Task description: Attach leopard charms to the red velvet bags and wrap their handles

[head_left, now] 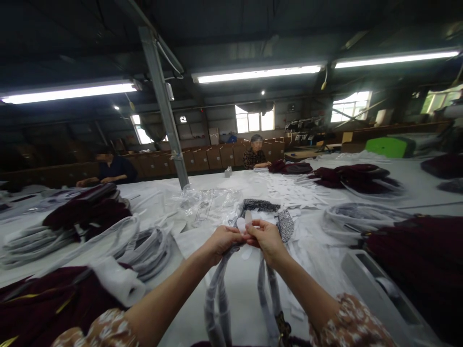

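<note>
My left hand (227, 242) and my right hand (266, 241) meet in the middle, fingertips pinched together over small white round-ended strips (241, 224). Both hands are closed. Just below them rise long handles (219, 299) in grey-white wrapping, their tops partly hidden by my fingers. Dark cloth with a patterned metal fitting (283, 325) shows at the bottom edge. Behind my hands lies a black-and-white speckled piece (287, 225), with many white slips scattered beyond it.
Maroon bags (88, 207) with wrapped handles are piled left, and more maroon bags (412, 250) lie right. A grey tray-like device (383, 294) sits at front right. Clear plastic film (206, 205) covers the table's middle. A metal post (162, 106) stands behind; two people sit across the table.
</note>
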Demonstrator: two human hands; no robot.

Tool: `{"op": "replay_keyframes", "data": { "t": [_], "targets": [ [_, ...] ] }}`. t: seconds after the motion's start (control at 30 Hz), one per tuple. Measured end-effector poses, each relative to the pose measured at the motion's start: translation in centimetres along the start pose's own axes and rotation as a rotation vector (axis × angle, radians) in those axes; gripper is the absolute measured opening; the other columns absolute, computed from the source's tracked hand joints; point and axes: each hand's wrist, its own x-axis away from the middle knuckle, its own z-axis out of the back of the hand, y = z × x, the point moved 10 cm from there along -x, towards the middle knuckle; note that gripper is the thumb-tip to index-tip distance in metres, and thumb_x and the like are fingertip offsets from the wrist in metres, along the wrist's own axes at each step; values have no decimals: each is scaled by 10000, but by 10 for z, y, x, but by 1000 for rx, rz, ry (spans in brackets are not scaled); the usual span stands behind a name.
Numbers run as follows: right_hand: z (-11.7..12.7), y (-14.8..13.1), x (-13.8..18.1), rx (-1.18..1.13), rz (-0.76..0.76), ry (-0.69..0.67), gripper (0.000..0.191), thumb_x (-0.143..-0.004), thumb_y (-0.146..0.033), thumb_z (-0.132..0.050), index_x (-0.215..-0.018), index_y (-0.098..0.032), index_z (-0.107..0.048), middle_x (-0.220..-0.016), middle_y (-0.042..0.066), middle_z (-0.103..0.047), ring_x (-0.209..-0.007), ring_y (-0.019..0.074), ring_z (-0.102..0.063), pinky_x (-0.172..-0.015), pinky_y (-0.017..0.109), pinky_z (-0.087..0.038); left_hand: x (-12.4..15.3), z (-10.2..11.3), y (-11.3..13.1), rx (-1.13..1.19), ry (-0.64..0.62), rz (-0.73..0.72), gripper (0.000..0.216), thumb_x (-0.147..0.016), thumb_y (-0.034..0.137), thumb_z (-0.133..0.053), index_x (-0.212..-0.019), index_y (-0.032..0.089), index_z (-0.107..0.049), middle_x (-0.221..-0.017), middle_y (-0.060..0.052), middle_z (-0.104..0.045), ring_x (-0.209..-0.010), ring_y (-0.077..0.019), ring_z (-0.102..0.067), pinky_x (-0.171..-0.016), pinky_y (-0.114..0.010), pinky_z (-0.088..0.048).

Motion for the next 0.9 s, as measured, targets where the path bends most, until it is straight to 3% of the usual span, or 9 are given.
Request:
{"op": "replay_keyframes", "data": {
  "t": [0.2,0.4,0.6,0.73,0.9],
  "targets": [
    [-6,5,-3,12,-22,5,318,-617,-298,-773,-793,-110,-586,-537,0,-607,-438,92,-577,-398,141,-457,-8,19,3,26,131,-134,299,-631,412,-684,-623,133,-577,-518,8,-587,-452,-82,-481,-435,-183,-327],
    [-11,6,-9,109,-18,16,208,-745,-304,-649,-761,-105,-592,-507,12,-606,-386,95,-556,-354,148,-447,-9,21,15,88,220,-253,277,-655,407,-657,-740,163,-556,-566,21,-613,-518,-114,-565,-487,-189,-390],
    [-8,3,-12,233,-9,44,222,-750,-324,-634,-673,-120,-593,-400,-9,-549,-324,104,-514,-288,142,-381,-3,15,21,205,195,-318,289,-673,395,-658,-810,157,-567,-645,-11,-657,-571,-157,-619,-543,-232,-456],
    [-8,4,-11,277,-33,36,202,-738,-308,-633,-651,-131,-587,-372,-11,-538,-308,110,-505,-275,138,-344,-7,21,20,111,213,-358,308,-687,419,-651,-827,155,-576,-594,2,-639,-532,-136,-582,-511,-209,-429],
    [-12,3,-5,274,-21,44,220,-698,-292,-641,-561,-132,-577,-356,-22,-504,-286,83,-466,-257,126,-243,7,26,32,-189,320,-463,318,-734,470,-590,-844,173,-597,-551,24,-606,-516,-135,-539,-514,-217,-413]
  ]
}}
